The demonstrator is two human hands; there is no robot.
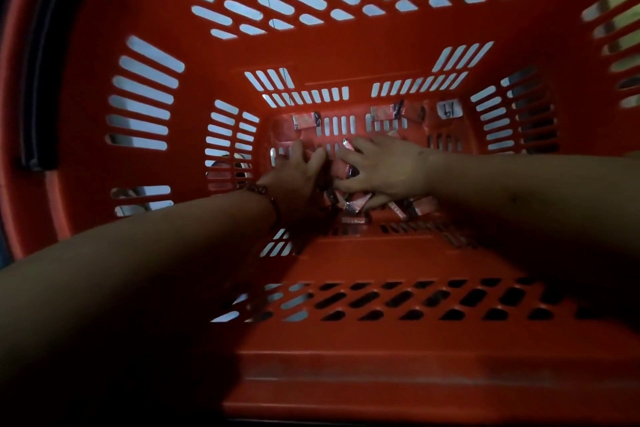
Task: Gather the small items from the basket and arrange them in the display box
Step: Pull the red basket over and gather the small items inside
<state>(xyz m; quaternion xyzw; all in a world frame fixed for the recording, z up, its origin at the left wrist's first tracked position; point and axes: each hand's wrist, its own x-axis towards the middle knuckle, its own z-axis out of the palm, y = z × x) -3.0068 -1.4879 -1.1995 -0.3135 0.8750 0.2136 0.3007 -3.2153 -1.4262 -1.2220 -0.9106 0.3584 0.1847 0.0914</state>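
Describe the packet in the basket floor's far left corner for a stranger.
Look to the bottom of the red basket. Past the left hand, in the far left corner, lies a pinkish packet. Unlike the heap under the right hand, it lies alone, untouched, with a white left end.

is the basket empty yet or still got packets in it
Not empty. Small pink packets lie on the basket floor around the left hand and right hand, with a couple more by the far wall.
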